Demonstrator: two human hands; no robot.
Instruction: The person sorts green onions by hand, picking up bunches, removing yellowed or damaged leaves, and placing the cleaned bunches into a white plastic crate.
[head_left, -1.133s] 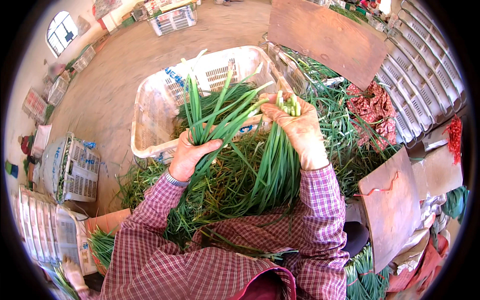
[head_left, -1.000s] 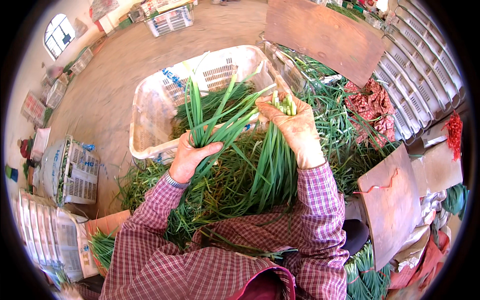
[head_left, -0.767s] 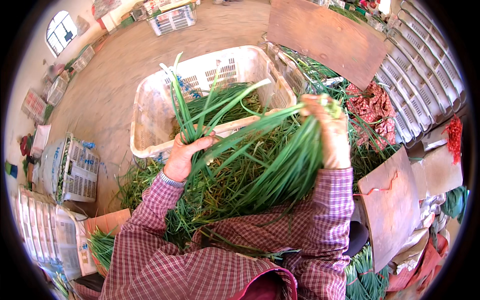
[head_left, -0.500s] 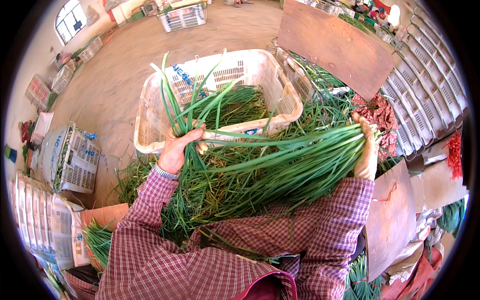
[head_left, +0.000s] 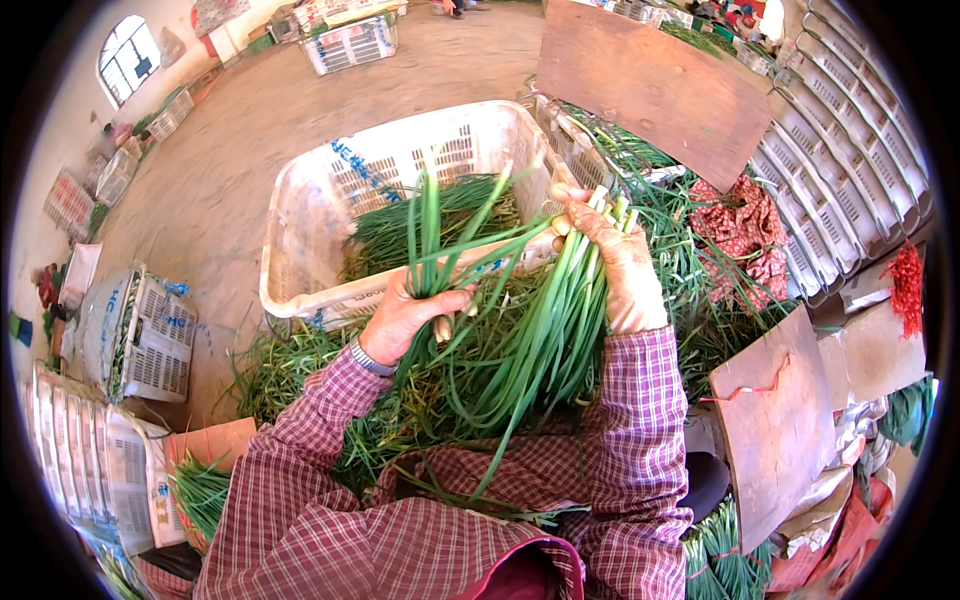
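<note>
My left hand [head_left: 405, 325], with a metal watch band at its wrist, is closed around a few green onions [head_left: 430, 225]. Their leaves stick up and their pale ends show beside my thumb. To its right, my right hand [head_left: 620, 260] looks covered by a pale, stained glove. It grips a thick bunch of green onions [head_left: 535, 350] near the white ends, and the leaves hang down toward my lap. One long stalk stretches between both hands. Below lies a heap of loose green and yellowed leaves [head_left: 400, 440]. Beyond my hands, a white plastic crate [head_left: 285, 270] holds more greens [head_left: 440, 220].
A wooden board [head_left: 650, 95] lies over another crate of greens at the back right. Stacked white crates [head_left: 840, 160] stand at right, near a red patterned cloth [head_left: 740, 240]. A second board [head_left: 775, 430] leans nearby, with tied bundles [head_left: 715, 555] below it. Another filled crate [head_left: 160, 340] stands left.
My right hand has moved left and slightly up with its bunch, whose leaves now hang down instead of stretching sideways. My left hand has shifted right and down, nearer to it.
</note>
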